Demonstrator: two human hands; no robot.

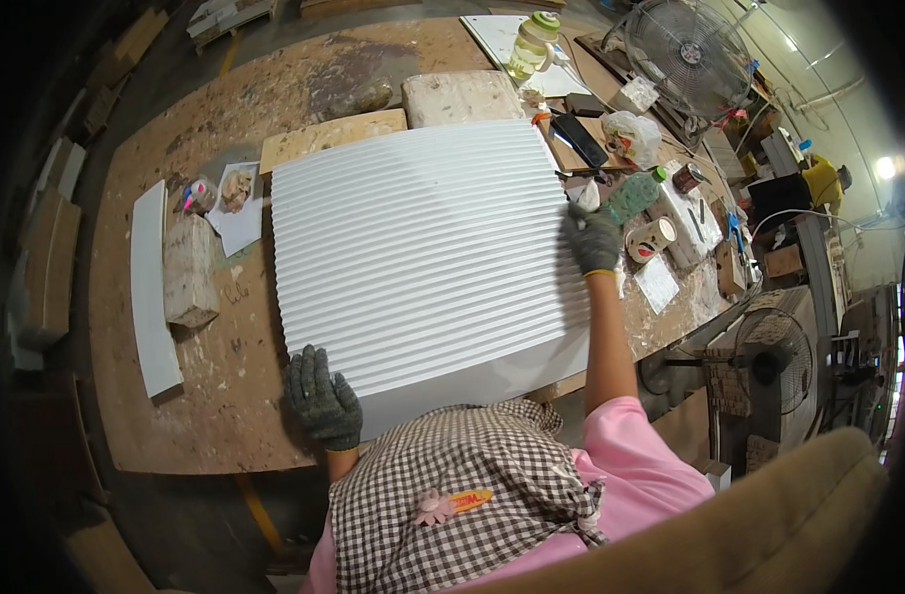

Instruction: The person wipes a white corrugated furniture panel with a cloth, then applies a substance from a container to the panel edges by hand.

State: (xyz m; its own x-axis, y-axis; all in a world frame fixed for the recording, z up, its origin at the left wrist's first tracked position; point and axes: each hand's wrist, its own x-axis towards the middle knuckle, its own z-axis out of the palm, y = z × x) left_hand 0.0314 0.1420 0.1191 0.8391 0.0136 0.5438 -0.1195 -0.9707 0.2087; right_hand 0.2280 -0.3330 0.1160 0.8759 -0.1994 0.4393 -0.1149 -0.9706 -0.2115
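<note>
A large white panel (423, 247) with ribs running across it lies in front of me, with a smooth grey-white strip (482, 381) along its near edge. My left hand (324, 399), in a dark grey knitted glove, rests at the panel's near left corner with its fingers stretched out. On the far right side, my right hand (593, 241), gloved the same way, is bent around the panel's edge. Part of its fingers is hidden. Just beyond that hand lie a green plastic bottle (633, 196) and a paper cup (651, 240).
The stained wooden table (235, 361) carries a narrow white board (153, 297) and a whitish block (190, 272) on the left. Another block (459, 97) stands behind the panel. A phone (579, 139), a jug (534, 45) and a fan (686, 54) are at the far right.
</note>
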